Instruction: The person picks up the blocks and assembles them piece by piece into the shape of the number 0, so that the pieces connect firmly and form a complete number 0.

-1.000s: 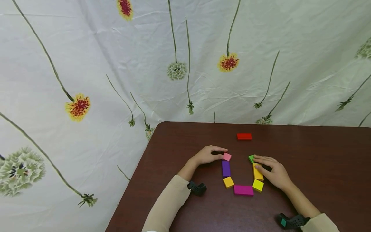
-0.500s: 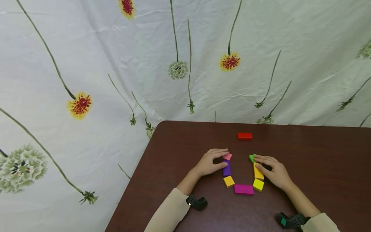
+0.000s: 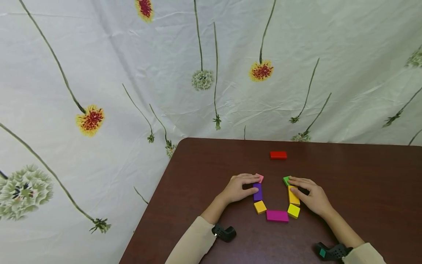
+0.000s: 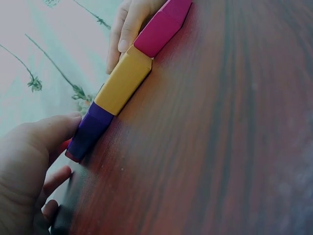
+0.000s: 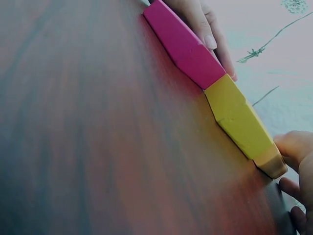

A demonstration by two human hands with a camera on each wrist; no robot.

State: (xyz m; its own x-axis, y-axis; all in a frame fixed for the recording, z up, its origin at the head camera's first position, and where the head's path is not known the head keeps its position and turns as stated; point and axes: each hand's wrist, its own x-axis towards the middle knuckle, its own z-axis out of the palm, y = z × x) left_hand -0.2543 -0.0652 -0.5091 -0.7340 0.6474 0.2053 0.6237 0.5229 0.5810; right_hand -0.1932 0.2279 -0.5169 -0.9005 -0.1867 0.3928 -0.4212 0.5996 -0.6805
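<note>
In the head view, coloured blocks lie in a U on the table. My left hand (image 3: 238,189) is at its left arm, fingers laid over the pink block (image 3: 261,178) and partly hiding it. Its thumb rests at the purple block (image 3: 258,197), and the left wrist view shows the thumb against that purple block (image 4: 91,128). On the other side, my right hand (image 3: 314,198) has its fingertips on the green block (image 3: 285,180). Its thumb touches the long yellow-orange block (image 3: 293,198). Both hands have loosely extended fingers.
An orange block (image 3: 260,207), a long magenta block (image 3: 277,216) and a yellow block (image 3: 293,211) form the near end of the U. Beyond its far opening lies a red block (image 3: 278,155). A flowered cloth (image 3: 230,102) hangs behind the dark wooden table (image 3: 362,176).
My left hand has let go of its pinch on the pink block and shifted nearer, its thumb now at the purple block and fingers over the pink one. My right hand has stayed put.
</note>
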